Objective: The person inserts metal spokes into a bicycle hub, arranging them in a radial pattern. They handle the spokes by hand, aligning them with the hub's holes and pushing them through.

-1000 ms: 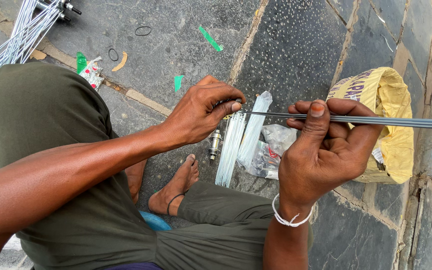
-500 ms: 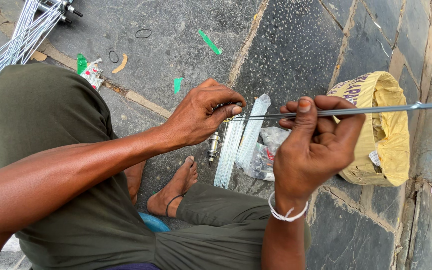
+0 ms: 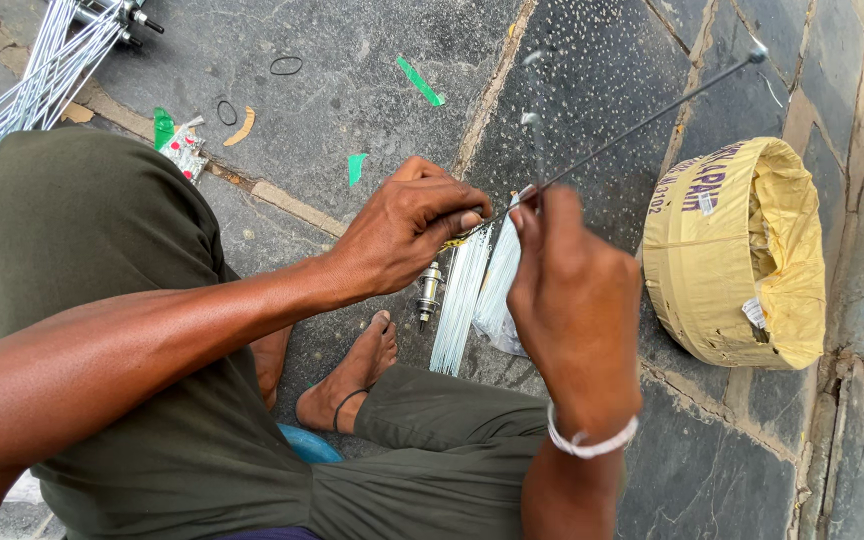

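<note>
One thin steel spoke, both hands on its near end, far end angled up over the stone floor. Left hand fingers pinched shut on the tip, small brass bit there, hard to make out. Right hand fingers closed on the shaft. Two clear packets of spokes below, partly hidden. One yellow paper-wrapped roll. Two rubber rings.

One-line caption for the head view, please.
Seated on stone paving, left hand and right hand hold a thin metal spoke.
</note>
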